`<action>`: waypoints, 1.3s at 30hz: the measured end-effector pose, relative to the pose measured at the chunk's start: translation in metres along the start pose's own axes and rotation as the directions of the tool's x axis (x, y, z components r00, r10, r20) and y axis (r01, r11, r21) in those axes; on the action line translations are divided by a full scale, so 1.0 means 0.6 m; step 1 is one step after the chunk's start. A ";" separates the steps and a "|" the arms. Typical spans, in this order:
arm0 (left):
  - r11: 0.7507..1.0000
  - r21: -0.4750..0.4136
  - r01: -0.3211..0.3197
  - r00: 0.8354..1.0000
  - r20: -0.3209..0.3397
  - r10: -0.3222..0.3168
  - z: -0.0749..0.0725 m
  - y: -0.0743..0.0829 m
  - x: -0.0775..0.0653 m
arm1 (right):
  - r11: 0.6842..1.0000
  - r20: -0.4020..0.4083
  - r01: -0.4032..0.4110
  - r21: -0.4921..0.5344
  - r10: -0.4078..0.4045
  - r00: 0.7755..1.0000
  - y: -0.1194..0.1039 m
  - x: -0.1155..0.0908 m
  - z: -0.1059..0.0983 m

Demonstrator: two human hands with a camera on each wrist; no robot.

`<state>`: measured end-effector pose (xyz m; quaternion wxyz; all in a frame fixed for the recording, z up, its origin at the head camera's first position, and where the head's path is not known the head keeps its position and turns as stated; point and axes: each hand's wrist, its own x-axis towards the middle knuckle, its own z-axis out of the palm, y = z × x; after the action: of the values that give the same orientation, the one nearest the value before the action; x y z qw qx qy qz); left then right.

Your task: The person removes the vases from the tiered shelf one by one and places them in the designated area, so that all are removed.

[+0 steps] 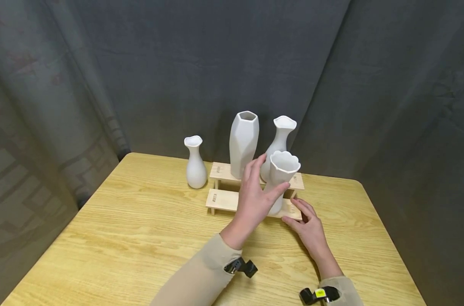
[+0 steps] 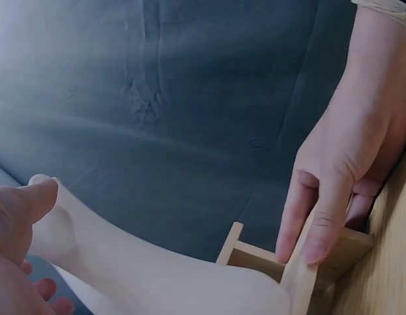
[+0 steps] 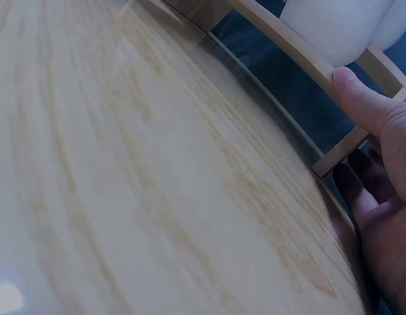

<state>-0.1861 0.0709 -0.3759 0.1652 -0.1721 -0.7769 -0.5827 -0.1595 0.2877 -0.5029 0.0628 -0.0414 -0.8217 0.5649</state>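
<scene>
My left hand (image 1: 252, 197) holds a white vase with a scalloped rim (image 1: 283, 170), thumb on the near side and fingers round the far side of its upper part. In the left wrist view the thumb (image 2: 40, 200) lies near the vase's top. The vase stands upright on the lower tier of a two-step wooden stand (image 1: 225, 199), toward its right end. My right hand (image 1: 310, 227) grips that right end, and in the right wrist view its thumb (image 3: 357, 95) presses the front edge while the other fingers reach the side near the leg.
On the upper tier stand a tall faceted white vase (image 1: 244, 142) and a white vase with a wavy flared mouth (image 1: 279, 138). A smaller white vase (image 1: 196, 168) stands on the wooden table (image 1: 148, 229) left of the stand. Dark grey curtains (image 1: 201, 63) hang behind the table.
</scene>
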 end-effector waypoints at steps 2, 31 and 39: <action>1.000 0.005 0.004 1.000 -0.001 -0.004 0.006 -0.002 0.000 | 1.000 -0.003 0.003 0.006 -0.003 1.000 0.000 0.000 0.000; 0.992 0.125 -0.036 0.999 0.015 0.035 0.030 -0.028 -0.003 | 1.000 -0.011 0.024 -0.009 -0.024 1.000 0.003 -0.001 0.002; 0.992 0.119 -0.032 0.999 0.023 0.030 0.029 -0.029 -0.004 | 1.000 -0.012 0.017 -0.011 -0.017 1.000 0.002 -0.001 0.003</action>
<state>-0.1929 0.0827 -0.3965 0.1760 -0.1801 -0.8091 -0.5309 -0.1590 0.2864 -0.5045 0.0722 -0.0380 -0.8246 0.5598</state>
